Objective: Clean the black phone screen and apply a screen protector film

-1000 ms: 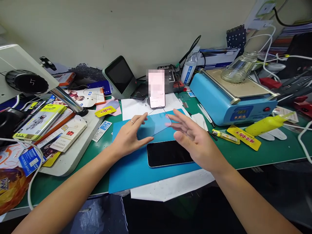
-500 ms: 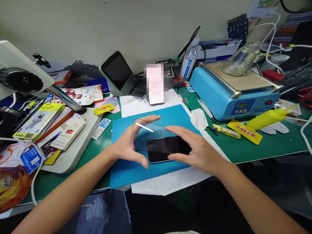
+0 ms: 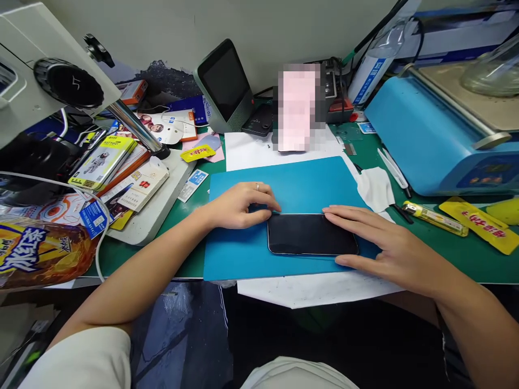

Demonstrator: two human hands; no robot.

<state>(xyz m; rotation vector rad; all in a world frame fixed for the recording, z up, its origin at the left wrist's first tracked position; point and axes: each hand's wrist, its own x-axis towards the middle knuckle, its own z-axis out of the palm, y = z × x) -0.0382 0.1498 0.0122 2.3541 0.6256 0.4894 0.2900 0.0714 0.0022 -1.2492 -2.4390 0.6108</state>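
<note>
A black-screened smartphone [image 3: 312, 234] lies flat, screen up, on the blue mat [image 3: 239, 254]. At its upper left corner, the thumb and curled fingers of my left hand [image 3: 245, 205] come together. My right hand [image 3: 377, 240] spans the right end, with fingertips on the far edge and the thumb at the near edge. No separate outline of a clear screen protector can be made out over the dark screen.
A pink-screened phone [image 3: 298, 111], partly blurred, stands behind the mat. To the right are a blue heating machine [image 3: 421, 135], a white cloth [image 3: 375, 189] and a yellow tube [image 3: 436, 218]. On the left are a microscope stand [image 3: 138, 127], battery boxes [image 3: 103, 162] and a drink bottle [image 3: 44, 251].
Both hands have lowered to the smartphone's edges from holding a clear screen protector above it. The protector is no longer seen raised. The camera view has shifted.
</note>
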